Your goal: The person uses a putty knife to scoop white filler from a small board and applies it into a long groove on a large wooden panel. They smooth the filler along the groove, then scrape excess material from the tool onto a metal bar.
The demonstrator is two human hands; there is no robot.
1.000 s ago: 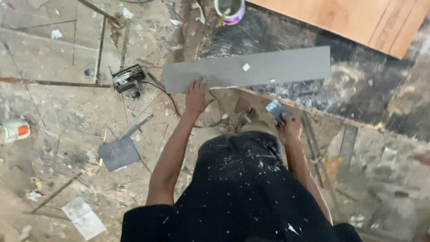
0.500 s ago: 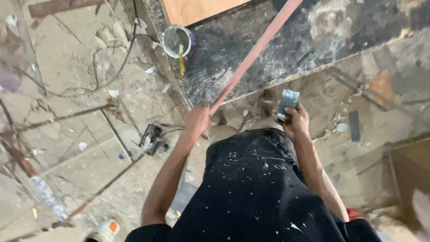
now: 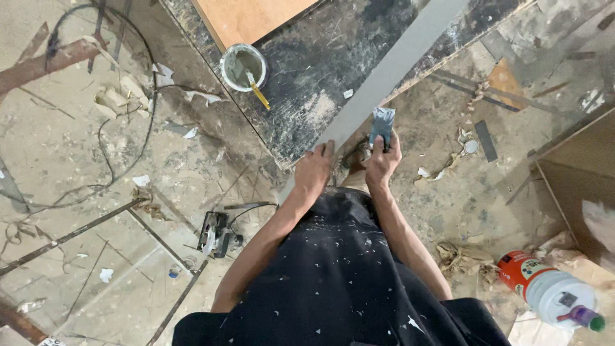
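strip (image 3: 391, 70) showing plain grey | scraper (image 3: 382, 125) beside strip showing blue-grey | worktop (image 3: 333, 57) under strip showing black, white-smeared | board (image 3: 246, 19) showing orange-brown | apron (image 3: 333, 275) showing black, white-flecked

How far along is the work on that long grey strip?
Done: the long grey strip lies across the dark workboard, and the adhesive tin stands open with a stick in it. In hand: the left hand steadies the strip's near end, while the right hand has a small grey spreader in its grip against the strip's edge. Left: I can't tell whether any adhesive is on the strip.
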